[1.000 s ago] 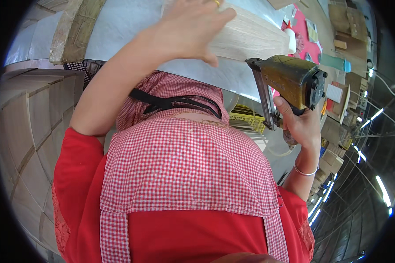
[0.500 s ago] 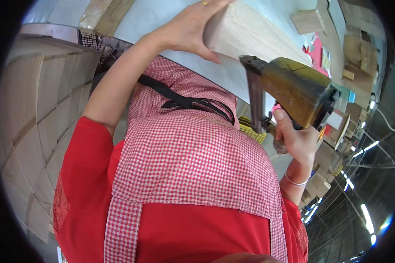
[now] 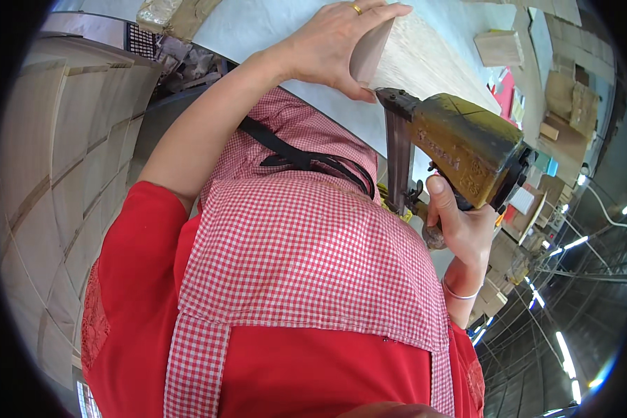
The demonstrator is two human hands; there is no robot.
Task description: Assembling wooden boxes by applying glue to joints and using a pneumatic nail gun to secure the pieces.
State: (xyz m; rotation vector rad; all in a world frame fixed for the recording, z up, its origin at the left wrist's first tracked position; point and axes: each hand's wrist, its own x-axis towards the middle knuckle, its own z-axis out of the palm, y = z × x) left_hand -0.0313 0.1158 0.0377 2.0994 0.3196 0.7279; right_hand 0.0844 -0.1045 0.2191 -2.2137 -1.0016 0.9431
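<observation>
A pale wooden box (image 3: 432, 61) lies on the light-topped table, its darker end panel (image 3: 370, 56) facing left. My left hand (image 3: 331, 47) clasps that end, thumb at the near corner and fingers reaching over the far side. In my right hand (image 3: 465, 226) is a worn yellow-brown nail gun (image 3: 467, 143), gripped by its handle, which is partly hidden. The gun's dark nose is at the box's near left corner, close to my left thumb; whether it touches the wood I cannot tell. Its long magazine slants down towards my apron.
A small wooden block (image 3: 499, 49) sits farther back on the table (image 3: 240, 24), beside red and pink items (image 3: 506, 90). Tall stacks of wooden panels (image 3: 83, 132) stand at my left. Cardboard and more wooden pieces (image 3: 568, 94) lie to the right.
The nail gun's nose has shifted slightly left, to the box's corner, and the gun has turned a little. The box and my left hand appear farther right in the picture.
</observation>
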